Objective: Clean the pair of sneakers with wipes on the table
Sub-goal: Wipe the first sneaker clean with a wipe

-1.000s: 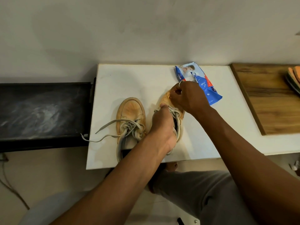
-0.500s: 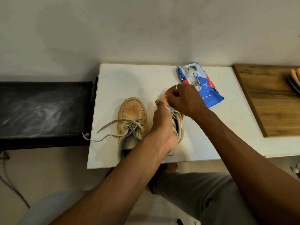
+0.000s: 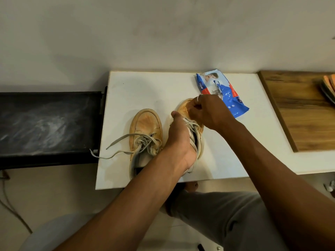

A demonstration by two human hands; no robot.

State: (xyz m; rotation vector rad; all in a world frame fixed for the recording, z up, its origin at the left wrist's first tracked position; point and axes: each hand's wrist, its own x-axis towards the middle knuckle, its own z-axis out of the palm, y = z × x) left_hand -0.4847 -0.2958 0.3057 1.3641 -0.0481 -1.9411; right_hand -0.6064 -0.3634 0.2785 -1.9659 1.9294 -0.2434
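Bench point(image 3: 145, 91) view: my left hand point(image 3: 179, 142) grips the right sneaker point(image 3: 184, 110); my right hand point(image 3: 210, 113), fingers curled, wipe unseen, has uncovered its toe mid-scrub.

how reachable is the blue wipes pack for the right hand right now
Probably yes, easily: the wipes pack lies just beyond the right hand with nothing between. That hand is curled at the toe of the sneaker the left hand grips.

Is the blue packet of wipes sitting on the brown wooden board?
No, the wipes packet lies on the white table, with the wooden board off to its right.
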